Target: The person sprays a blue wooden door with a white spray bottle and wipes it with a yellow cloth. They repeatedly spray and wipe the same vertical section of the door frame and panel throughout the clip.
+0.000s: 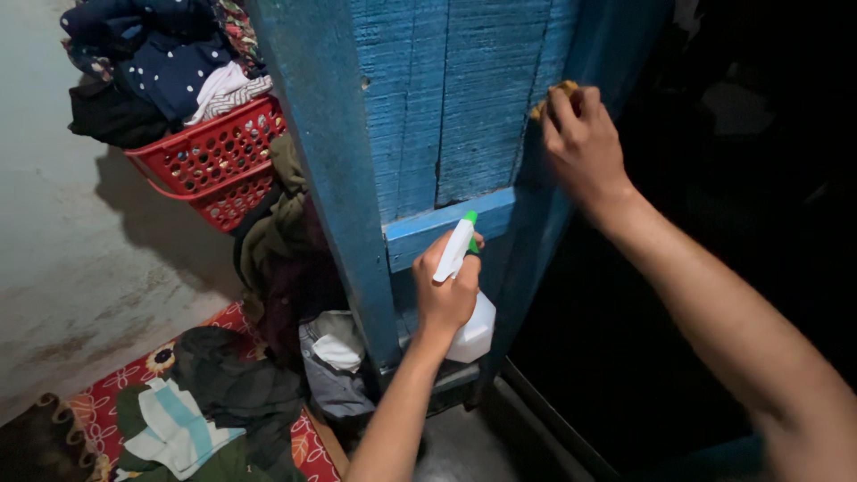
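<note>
Right forearm, bare, enters from the lower right corner and runs up to the right hand (582, 134), which lies against the edge of a blue wooden door (446, 107). Its grip is closed on a small yellow sponge (555, 91), of which only a corner shows above the fingers; the sponge is pressed to the door's vertical edge board, near the top of the view.

Left hand (446, 290) comes up from the bottom centre and holds a white spray bottle (471, 321) with a green nozzle tip (470, 217). The grip is wrapped around the bottle's neck and trigger head; the white body hangs below the hand. The nozzle sits just in front of the door's horizontal cross rail (446, 228), and points up and toward the door. Whether the trigger is squeezed cannot be determined.

Door condition: rough painted planks, paint uneven, upright post to the left of the panel.

Surroundings: a red plastic basket (214, 156) heaped with clothes stands to the left of the door against a pale, stained wall (80, 250). More garments hang and lie below it, down to a red patterned mat (107, 402) on the floor. Beyond the door edge, on the right, the space is dark and nothing can be made out.
</note>
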